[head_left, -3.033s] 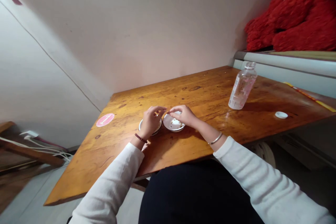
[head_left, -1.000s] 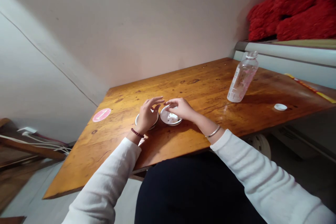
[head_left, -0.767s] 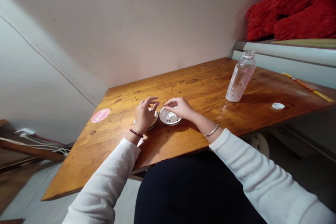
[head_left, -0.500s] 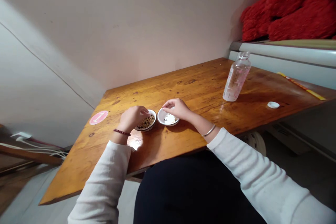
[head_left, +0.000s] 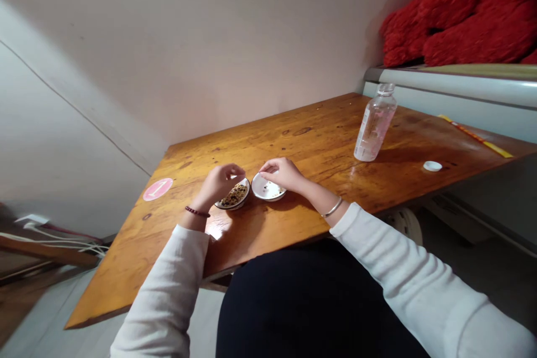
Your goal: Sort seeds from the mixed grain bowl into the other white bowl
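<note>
Two small white bowls with dark rims stand side by side on the wooden table (head_left: 293,212). The left bowl (head_left: 248,190) holds a mix of light and dark grains or beans (head_left: 233,197). My left hand (head_left: 220,182) hovers over it with the fingers drawn together. Anything between those fingertips is too small to make out. A few dark and light bits lie in the right bowl (head_left: 265,192). My right hand (head_left: 285,173) reaches across this bowl, its thumb and fingertips closed at the rim on the far left side.
A clear plastic bottle (head_left: 375,126), uncapped, stands at the right, with a white cap (head_left: 432,166) nearby. Behind them lies a yellow stick (head_left: 474,135). A pink round sticker (head_left: 158,189) marks the left edge. The wall (head_left: 235,39) borders the table's back.
My left hand has lifted slightly and shifted right, toward the gap between the bowls. My right hand keeps its place at the right bowl. The view has turned slightly.
</note>
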{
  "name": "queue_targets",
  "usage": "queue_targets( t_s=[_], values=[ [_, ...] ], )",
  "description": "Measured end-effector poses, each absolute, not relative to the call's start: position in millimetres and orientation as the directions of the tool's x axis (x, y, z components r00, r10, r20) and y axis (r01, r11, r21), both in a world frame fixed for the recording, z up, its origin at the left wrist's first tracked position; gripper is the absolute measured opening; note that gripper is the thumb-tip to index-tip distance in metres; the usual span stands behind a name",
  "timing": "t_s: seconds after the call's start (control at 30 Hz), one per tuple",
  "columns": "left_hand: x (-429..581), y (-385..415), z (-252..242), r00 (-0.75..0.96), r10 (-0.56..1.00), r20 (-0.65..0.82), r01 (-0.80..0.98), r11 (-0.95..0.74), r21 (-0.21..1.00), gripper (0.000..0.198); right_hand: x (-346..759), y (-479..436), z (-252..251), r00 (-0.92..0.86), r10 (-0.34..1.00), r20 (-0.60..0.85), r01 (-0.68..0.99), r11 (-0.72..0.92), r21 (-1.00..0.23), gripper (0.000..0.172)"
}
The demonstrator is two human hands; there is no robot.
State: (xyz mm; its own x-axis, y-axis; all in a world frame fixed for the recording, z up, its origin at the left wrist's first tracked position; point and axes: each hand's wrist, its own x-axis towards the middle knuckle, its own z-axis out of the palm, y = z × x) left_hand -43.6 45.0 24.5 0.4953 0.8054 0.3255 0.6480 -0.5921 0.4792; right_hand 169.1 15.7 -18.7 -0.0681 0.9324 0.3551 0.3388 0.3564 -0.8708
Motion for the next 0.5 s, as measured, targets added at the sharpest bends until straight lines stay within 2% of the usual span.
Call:
queue_targets(
  t_s=[0.07, 0.17, 0.3, 0.5],
  values=[
    [-33, 42, 23, 0.479, 0.799, 0.364, 0.473, -0.584, 0.659, 0.029, 169, 14, -17, -0.065, 0.929, 0.364, 0.328, 0.365, -0.872, 0.009],
    [-19, 36, 18, 0.470, 0.817, 0.335, 0.341, -0.518, 0.785, 0.039, 168, 12, -15, -0.076, 0.930, 0.361, 0.318, 0.365, -0.875, 0.009],
    [-13, 33, 14, 0.441, 0.845, 0.302, 0.302, -0.457, 0.837, 0.042, 168, 11, -13, -0.062, 0.929, 0.365, 0.322, 0.365, -0.874, 0.009],
    [-14, 33, 14, 0.407, 0.859, 0.312, 0.304, -0.449, 0.840, 0.041, 168, 9, -11, -0.052, 0.927, 0.371, 0.330, 0.367, -0.870, 0.009]
  ],
)
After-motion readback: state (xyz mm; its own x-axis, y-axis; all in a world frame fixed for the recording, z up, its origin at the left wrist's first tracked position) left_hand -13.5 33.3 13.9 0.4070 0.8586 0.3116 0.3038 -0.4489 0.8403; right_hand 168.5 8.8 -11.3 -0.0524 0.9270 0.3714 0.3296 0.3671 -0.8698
